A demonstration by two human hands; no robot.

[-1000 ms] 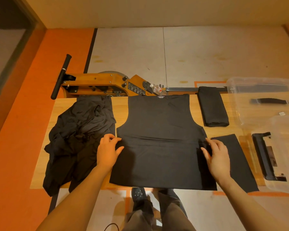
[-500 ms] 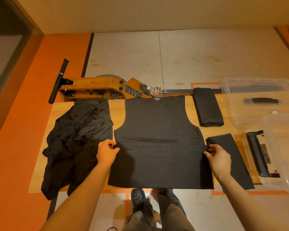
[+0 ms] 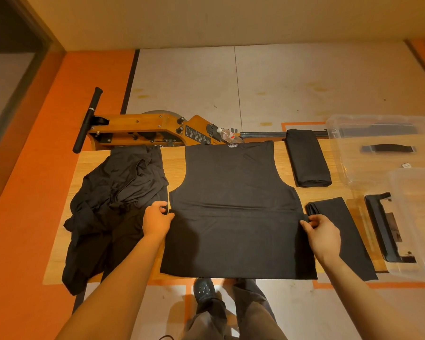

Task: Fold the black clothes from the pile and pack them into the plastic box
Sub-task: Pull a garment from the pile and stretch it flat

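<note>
A black sleeveless top (image 3: 233,207) lies flat in the middle of the wooden table (image 3: 174,163), neck end away from me. My left hand (image 3: 156,220) pinches its left side edge at mid-height. My right hand (image 3: 323,233) pinches the right side edge at the same height. A crumpled pile of black clothes (image 3: 113,207) lies to the left. Two folded black garments sit to the right, one far (image 3: 307,160) and one near (image 3: 341,236). The clear plastic box (image 3: 383,148) stands at the far right.
A clear lid with a black latch (image 3: 388,229) lies at the table's right end, near the box. Behind the table stands a wooden rowing machine (image 3: 142,131) with a black handle bar and a water bottle (image 3: 227,134). My feet show below the table's near edge.
Both hands went from resting flat on the top's sides to pinching its side edges. The view shifted slightly.
</note>
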